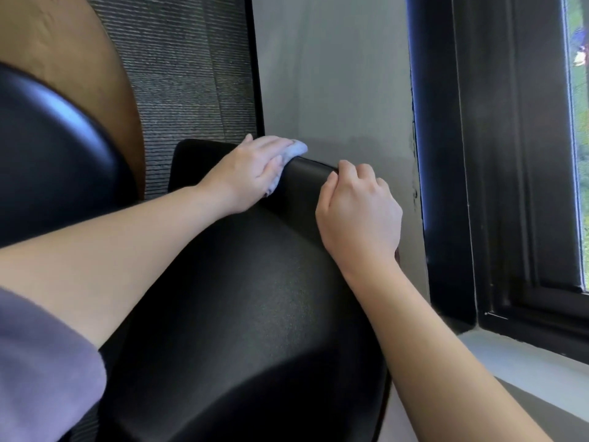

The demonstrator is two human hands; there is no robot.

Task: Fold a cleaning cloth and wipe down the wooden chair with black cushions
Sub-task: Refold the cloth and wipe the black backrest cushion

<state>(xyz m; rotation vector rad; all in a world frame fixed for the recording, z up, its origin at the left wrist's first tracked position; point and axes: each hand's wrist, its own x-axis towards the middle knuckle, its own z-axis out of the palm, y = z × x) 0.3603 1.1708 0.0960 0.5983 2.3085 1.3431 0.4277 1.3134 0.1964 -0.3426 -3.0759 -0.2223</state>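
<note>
A large black cushion (239,298) fills the middle of the view, its far end near the grey wall. My left hand (248,173) lies flat on that far end and presses a folded pale grey-blue cloth (297,149) against the cushion's top edge. Only the cloth's tip shows past my fingertips, and a little shows under my palm. My right hand (358,215) is just to the right, fingers curled over the cushion's far right edge and gripping it. At the left are a second black cushion (47,154) and the brown wooden shell of the chair (63,43).
The grey wall (334,74) stands directly behind the cushion. A black window frame (494,154) with a pale sill (526,362) is at the right. Grey ribbed carpet (185,74) shows between the chair parts. My purple sleeve (38,362) is at the lower left.
</note>
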